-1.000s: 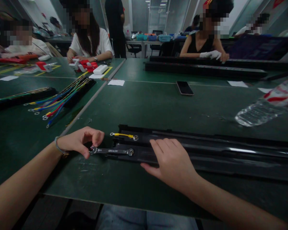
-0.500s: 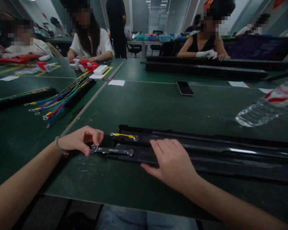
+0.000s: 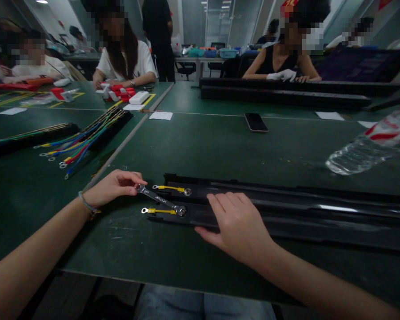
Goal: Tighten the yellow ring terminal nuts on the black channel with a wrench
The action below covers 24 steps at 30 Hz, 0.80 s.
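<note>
My left hand (image 3: pixel 120 184) pinches the open end of a silver wrench (image 3: pixel 160 199). The wrench's other end sits around a nut on a long black profile (image 3: pixel 200 215), tilted up to the left. Beneath it a short yellow cable (image 3: pixel 160 211) with a ring terminal sticks out leftward. A second yellow cable (image 3: pixel 170 188) is fixed at a bolt on the farther black strip (image 3: pixel 200 189). My right hand (image 3: pixel 235 218) lies over the profile, fingers on top and thumb at the near side, pressing or holding it.
A water bottle (image 3: pixel 370 144) lies at the right and a phone (image 3: pixel 256 122) farther back. Bundled coloured cables (image 3: pixel 86 140) are at the left. Black profiles (image 3: pixel 283 97) lie across the table, near a person's gloved hand (image 3: pixel 282 75). Red and white parts (image 3: pixel 115 92) stand at the back left.
My left hand has moved the wrench's free end away from me and slightly right, uncovering the nearer yellow cable. My right hand has stayed almost still.
</note>
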Motion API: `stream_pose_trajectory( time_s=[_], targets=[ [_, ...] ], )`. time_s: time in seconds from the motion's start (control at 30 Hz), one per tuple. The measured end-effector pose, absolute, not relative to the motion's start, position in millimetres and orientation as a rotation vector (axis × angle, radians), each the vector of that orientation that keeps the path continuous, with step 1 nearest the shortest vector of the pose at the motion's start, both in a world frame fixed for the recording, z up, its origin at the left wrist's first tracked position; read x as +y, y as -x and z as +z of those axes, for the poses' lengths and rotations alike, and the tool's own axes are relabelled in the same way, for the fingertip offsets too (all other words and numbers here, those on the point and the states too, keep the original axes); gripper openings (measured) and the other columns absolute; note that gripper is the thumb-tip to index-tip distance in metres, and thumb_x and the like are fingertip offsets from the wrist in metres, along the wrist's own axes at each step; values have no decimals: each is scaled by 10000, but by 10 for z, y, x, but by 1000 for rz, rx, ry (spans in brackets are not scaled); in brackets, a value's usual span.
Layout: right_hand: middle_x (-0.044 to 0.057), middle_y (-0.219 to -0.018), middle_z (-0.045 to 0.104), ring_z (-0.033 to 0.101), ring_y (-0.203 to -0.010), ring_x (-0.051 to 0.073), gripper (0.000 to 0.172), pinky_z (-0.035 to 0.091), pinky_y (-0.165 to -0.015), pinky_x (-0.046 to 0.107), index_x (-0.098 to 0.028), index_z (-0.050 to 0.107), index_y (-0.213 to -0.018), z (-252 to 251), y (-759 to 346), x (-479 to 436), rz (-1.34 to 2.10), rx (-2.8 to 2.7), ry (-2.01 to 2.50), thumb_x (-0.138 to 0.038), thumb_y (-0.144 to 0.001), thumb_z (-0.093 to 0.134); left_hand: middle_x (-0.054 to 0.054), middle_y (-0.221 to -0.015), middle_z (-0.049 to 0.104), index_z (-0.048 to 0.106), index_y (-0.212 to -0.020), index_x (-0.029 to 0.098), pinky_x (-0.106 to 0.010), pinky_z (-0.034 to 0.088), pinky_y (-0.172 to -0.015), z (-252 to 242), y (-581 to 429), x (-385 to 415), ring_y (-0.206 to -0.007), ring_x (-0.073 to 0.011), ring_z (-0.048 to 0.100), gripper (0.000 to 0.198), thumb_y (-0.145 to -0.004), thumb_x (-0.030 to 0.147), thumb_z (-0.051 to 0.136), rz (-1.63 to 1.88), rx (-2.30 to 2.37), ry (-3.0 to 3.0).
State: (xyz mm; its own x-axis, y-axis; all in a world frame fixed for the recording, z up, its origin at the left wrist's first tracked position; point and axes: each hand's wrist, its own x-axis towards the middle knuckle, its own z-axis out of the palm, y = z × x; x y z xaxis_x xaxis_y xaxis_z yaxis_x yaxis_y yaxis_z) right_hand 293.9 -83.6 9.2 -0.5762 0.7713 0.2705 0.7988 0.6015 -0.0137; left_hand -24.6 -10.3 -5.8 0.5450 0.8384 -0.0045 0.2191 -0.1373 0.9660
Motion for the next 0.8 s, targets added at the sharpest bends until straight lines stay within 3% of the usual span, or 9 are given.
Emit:
stream_pose_trajectory(
  time_s=[0.3, 0.53, 0.8],
  targets=[
    [134, -908, 595, 495, -832, 238, 568, 346, -712, 364, -51, 535, -1072, 91, -2937, -834, -181, -2584, 1282, -517, -766, 425, -4, -710, 509, 653, -818, 154, -217, 357, -581, -44, 237, -108, -654, -118, 457, 157, -688, 240, 671, 670, 825, -1625],
    [138, -903, 597, 496, -823, 236, 576, 345, -706, 362, -40, 535, -1072, 87, -2941, -834, -209, -2585, 1259, -515, -763, 434, -8, -707, 525, 634, -730, 173, -236, 350, -573, -18, 223, -150, -647, -138, 459, 229, -586, 309, 749, 574, 667, -1636],
    [138, -909, 594, 494, -824, 238, 577, 344, -707, 364, -42, 531, -1075, 90, -2941, -838, -192, -2598, 1267, -518, -768, 421, -17, -702, 533, 598, -693, 168, -243, 340, -574, 39, 171, -179, -646, -150, 459, 256, -570, 328, 757, 445, 596, -1628]
  ],
)
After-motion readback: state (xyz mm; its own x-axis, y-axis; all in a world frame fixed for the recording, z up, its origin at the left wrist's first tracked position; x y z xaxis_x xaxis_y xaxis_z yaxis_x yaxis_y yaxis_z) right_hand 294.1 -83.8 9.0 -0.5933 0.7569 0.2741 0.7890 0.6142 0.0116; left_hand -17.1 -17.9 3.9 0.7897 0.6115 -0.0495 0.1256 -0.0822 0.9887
